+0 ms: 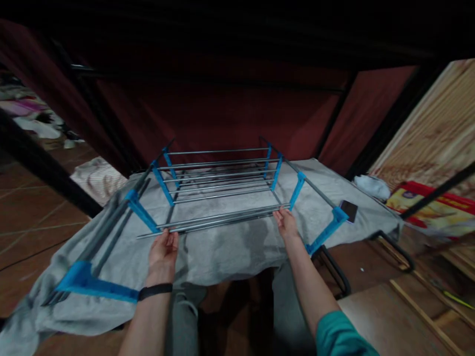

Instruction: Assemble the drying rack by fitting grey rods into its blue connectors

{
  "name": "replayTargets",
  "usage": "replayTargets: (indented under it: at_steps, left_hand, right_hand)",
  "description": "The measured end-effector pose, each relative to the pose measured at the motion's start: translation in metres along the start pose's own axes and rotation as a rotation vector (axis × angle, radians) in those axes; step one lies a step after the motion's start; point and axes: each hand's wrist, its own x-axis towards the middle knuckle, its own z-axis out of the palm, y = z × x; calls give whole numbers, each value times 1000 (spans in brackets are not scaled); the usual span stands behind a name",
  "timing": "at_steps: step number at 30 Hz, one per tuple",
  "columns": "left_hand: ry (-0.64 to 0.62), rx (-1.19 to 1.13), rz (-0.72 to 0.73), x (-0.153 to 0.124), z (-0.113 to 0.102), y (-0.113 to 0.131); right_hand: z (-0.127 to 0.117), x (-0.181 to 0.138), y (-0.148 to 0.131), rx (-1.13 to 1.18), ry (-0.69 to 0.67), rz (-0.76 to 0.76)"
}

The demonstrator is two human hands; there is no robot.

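A rack of thin metal rods with blue plastic brackets lies on a grey cloth spread over a low surface. A loose bundle of grey rods lies across its near end. My left hand, with a black band at the wrist, is closed on the left end of these rods. My right hand has its fingers curled on their right end, beside a blue bracket. Side rails run back to more blue brackets at near left and at right.
A dark phone-like object lies on the cloth at right. A wooden board leans at the right with a red and yellow package below. Clothes lie on the tiled floor at left. A dark red curtain hangs behind.
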Motion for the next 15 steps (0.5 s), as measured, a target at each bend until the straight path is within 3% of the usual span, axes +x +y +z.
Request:
replayTargets:
  at_steps: [7, 15]
  left_hand:
    - [19, 87, -78, 2, 4, 1]
    - [-59, 205, -80, 3, 4, 3]
  right_hand:
    - [-1, 5, 2, 8, -78, -64]
    - [-2, 11, 5, -26, -129, -132]
